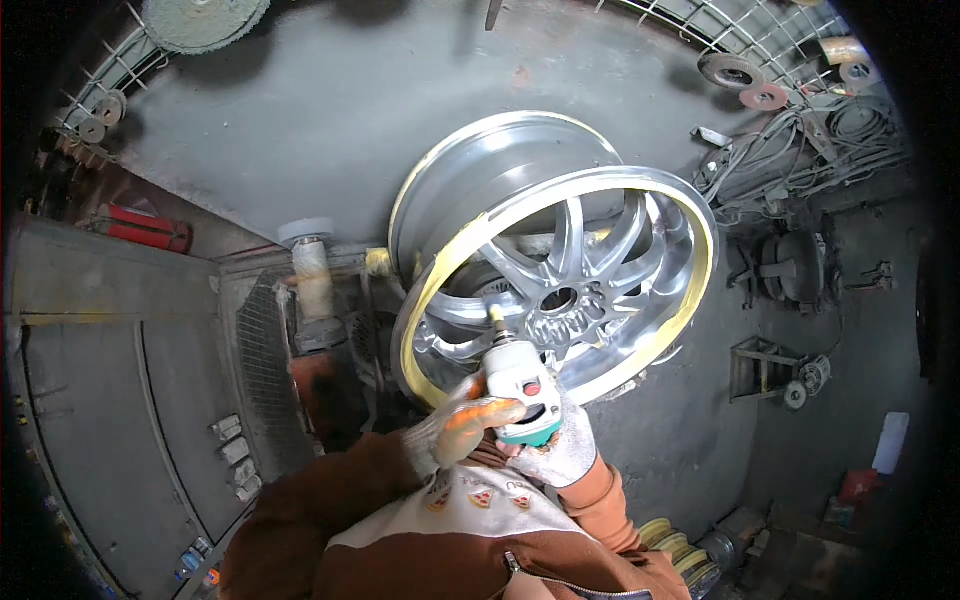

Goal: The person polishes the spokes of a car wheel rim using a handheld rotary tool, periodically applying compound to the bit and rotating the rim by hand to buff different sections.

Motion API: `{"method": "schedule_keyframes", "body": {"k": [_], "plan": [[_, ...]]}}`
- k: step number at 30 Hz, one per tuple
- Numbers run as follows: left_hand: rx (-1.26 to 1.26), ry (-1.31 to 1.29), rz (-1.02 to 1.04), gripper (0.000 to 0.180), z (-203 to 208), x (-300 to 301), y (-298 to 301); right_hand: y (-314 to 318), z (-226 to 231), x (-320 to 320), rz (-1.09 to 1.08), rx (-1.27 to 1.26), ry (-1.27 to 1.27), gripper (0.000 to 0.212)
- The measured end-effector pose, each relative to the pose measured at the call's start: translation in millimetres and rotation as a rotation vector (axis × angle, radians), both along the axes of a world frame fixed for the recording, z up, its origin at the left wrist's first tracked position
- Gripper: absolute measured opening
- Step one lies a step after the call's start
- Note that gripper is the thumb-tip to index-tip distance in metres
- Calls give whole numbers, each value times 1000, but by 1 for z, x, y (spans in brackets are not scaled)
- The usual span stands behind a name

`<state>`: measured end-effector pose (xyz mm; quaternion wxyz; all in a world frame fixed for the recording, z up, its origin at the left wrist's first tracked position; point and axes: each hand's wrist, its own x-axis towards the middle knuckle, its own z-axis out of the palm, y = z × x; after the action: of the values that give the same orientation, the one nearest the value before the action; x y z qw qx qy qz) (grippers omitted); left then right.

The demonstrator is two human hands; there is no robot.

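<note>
Both my hands, in grey knit gloves, are closed around a white and green die grinder (515, 365) with a red button. My left hand (465, 425), its glove stained orange, wraps the body from the left. Under the rear end on the right, my right hand (562, 450) grips it, partly hidden by the tool. A small yellowish tip (495, 313) on the grinder's shaft is at a spoke left of the hub; whether it touches I cannot tell. The shiny multi-spoke alloy wheel (568, 240) stands tilted before me, with a yellow band (440, 270) around its front lip.
Left of the wheel stands a machine with a pale cylindrical roller (312, 275). A wire rack (740, 35) with abrasive discs hangs at the far right, above tangled cables (790, 150). A metal stand (765, 370) is on the right; stacked wheels (665, 540) sit at lower right.
</note>
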<state>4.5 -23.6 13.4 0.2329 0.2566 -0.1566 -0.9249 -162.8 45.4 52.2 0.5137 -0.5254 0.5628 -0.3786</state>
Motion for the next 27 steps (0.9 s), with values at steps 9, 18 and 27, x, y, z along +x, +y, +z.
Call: {"method": "schedule_keyframes", "body": {"k": [9,18,27], "plan": [[-35,160,-29,60,-27,-21,-1,2,9,-14,-69,-2,196,68],[36,146,1,53,-25,-19,3,5,9,-9,-10,-19,384,70],[75,225,-86,68,-12,-10,3,6,26,-7,19,-171,512,69]]}}
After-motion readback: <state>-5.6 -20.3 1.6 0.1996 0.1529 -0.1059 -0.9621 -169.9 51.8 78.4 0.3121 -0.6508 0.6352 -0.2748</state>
